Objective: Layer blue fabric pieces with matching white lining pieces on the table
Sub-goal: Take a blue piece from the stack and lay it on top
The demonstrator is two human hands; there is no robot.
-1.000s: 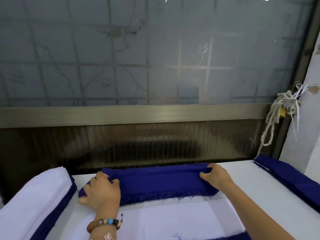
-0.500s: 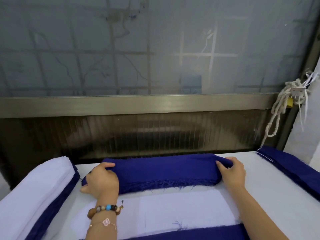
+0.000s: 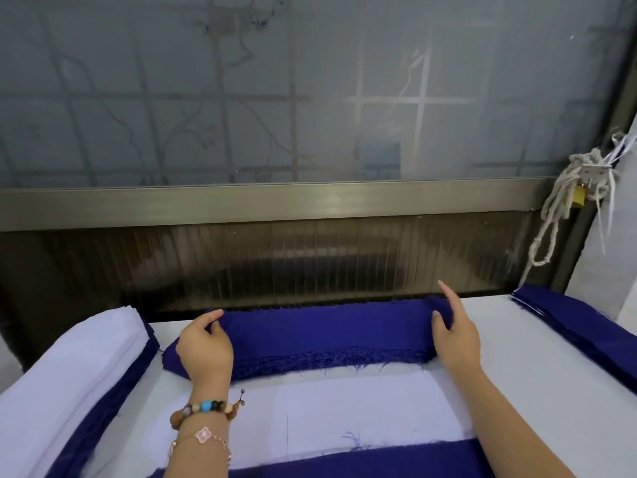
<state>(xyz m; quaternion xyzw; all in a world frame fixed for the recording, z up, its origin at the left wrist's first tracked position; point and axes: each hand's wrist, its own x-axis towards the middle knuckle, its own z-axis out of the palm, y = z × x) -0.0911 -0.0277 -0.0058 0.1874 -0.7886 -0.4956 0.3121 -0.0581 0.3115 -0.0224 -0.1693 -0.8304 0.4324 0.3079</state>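
A folded blue fabric piece (image 3: 327, 336) was laid along the far edge of the table (image 3: 537, 391), its frayed near edge overlapping a white lining piece (image 3: 344, 408). Its left end was pinched by the curled fingers of the left hand (image 3: 203, 343). Its right end was touched by the right hand (image 3: 455, 336), forefinger straight and lifted. Bare table was left toward a blue fabric stack (image 3: 568, 326) at right, and a white lining stack (image 3: 69, 374) was set close at left.

Frosted window (image 3: 310, 98) w/ grid bars, brass rail (image 3: 275, 201), dark ribbed panel (image 3: 310, 263), knotted rope (image 3: 558, 208) rt
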